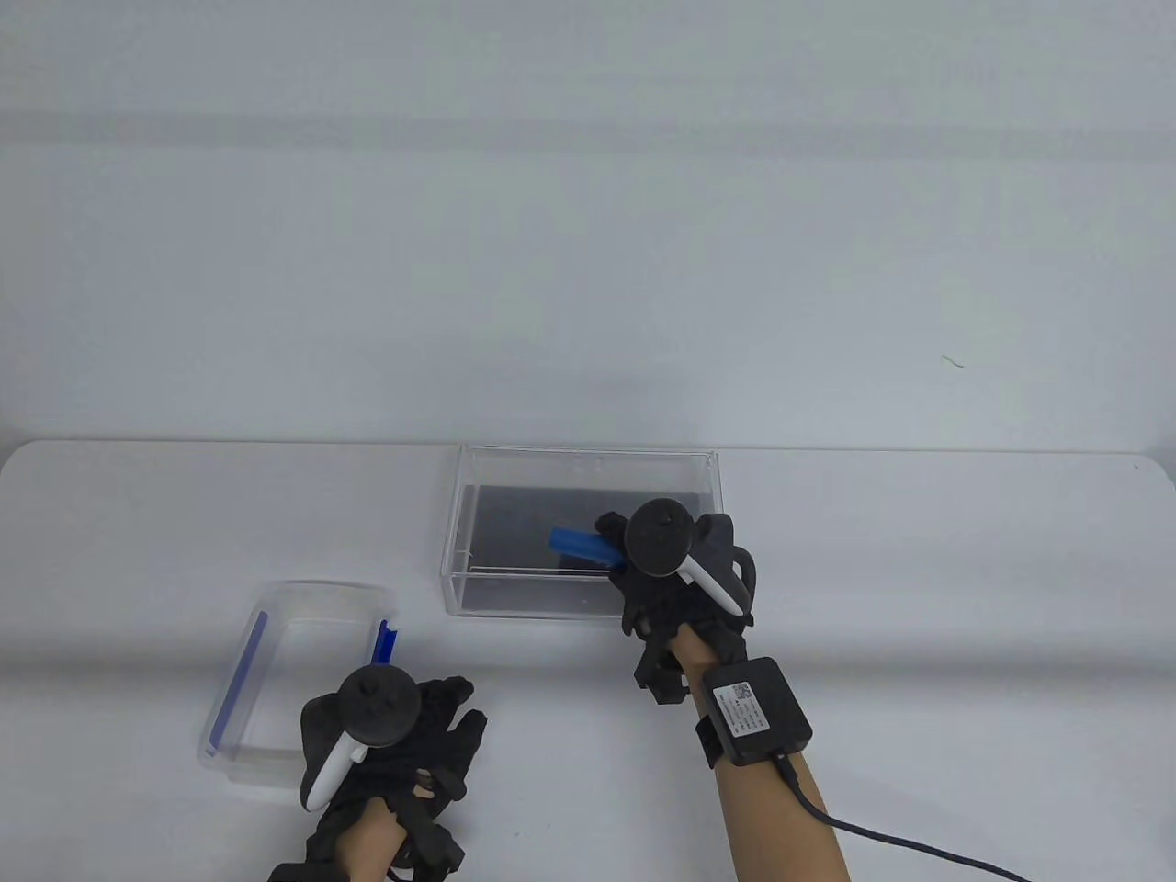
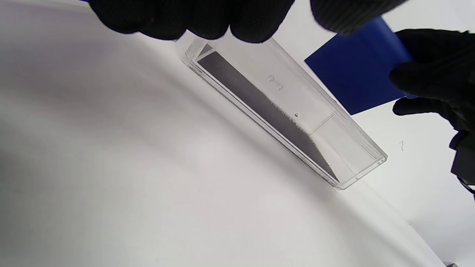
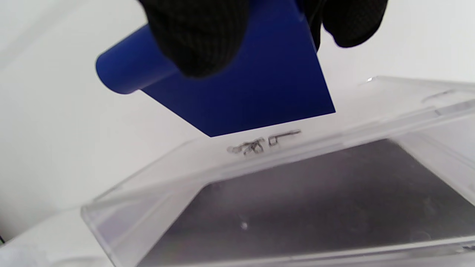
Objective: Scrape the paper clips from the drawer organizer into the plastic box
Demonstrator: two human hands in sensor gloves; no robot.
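Right hand (image 1: 684, 574) gripping blue scraper (image 3: 241, 92) above clear organizer (image 1: 514, 602), paper clips (image 3: 259, 144) just below blade

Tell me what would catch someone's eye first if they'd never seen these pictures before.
Probably the bright blue scraper held by the right hand over the clear drawer organizer, which sits mid-table with a dark floor. In the right wrist view, a small tangle of paper clips lies just below the scraper's edge. Nearer the front left, the left hand rests beside the plastic box with blue latches.
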